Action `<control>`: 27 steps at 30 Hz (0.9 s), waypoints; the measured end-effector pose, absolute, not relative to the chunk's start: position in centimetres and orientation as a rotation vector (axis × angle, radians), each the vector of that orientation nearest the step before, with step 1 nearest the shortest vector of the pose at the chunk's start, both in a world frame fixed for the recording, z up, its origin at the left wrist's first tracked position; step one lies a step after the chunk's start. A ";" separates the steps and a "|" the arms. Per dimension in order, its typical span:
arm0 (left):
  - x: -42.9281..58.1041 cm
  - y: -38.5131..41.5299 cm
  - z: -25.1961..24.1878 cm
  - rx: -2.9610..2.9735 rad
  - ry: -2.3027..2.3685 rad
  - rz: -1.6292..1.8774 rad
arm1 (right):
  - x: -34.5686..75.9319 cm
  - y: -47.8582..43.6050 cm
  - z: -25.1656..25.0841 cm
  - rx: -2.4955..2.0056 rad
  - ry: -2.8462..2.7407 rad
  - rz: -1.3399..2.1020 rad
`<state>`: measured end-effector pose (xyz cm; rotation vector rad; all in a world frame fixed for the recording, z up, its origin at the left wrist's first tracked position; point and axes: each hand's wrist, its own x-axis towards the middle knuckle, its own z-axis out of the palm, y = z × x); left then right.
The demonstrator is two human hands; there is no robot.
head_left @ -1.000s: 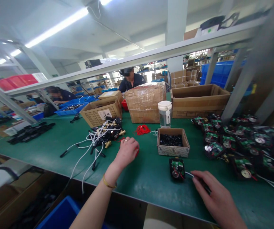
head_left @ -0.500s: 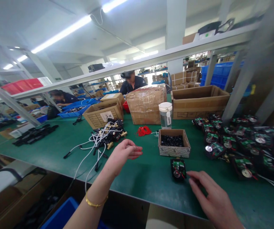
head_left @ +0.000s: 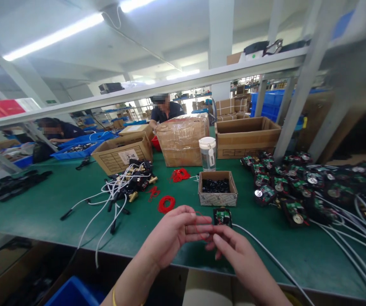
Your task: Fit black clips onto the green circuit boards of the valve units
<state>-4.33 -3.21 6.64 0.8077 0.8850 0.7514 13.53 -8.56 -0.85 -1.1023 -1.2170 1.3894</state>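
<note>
My left hand, palm turned up, pinches a thin red wire between thumb and fingers. The wire hangs in a loose loop across its fingertips. Fingers of my right hand are closed on the wire from the other side, touching the left fingertips. Just behind both hands lies a black housing with a green circuit board, with a white cable running from its side to the front edge. A coil of red wire lies beyond my left hand.
Behind the housing stands a small carton of black parts, with a lidded cup beyond it. More circuit-board housings crowd the right. White-cabled parts pile up at left. Large cartons and a co-worker are behind.
Both hands have come together in front of the housing, and red wire now shows between them. A red coil and a small red bundle now lie left of the carton. The view has shifted right.
</note>
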 end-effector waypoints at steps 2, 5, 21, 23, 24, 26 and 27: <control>-4.1 -3.4 6.1 0.786 0.871 0.770 | 13.6 -8.5 -0.9 -1.089 -1.136 1.411; -3.9 -3.6 5.3 0.753 0.843 0.773 | 14.0 -8.5 -1.0 -1.116 -1.064 1.348; -2.6 -4.8 2.2 1.320 1.079 0.745 | 17.6 -7.9 -0.1 -1.289 -1.370 1.138; -2.4 -5.3 1.8 1.640 1.169 0.798 | 17.9 -8.4 0.3 -1.302 -1.499 1.095; -2.3 -5.6 1.6 1.774 1.180 0.827 | 18.1 -8.6 0.4 -1.309 -1.563 1.072; -2.0 -6.2 1.1 1.931 1.138 0.846 | 18.3 -9.2 0.3 -1.319 -1.673 1.026; -1.8 -6.5 0.8 1.962 1.115 0.828 | 18.3 -9.5 0.1 -1.321 -1.714 1.006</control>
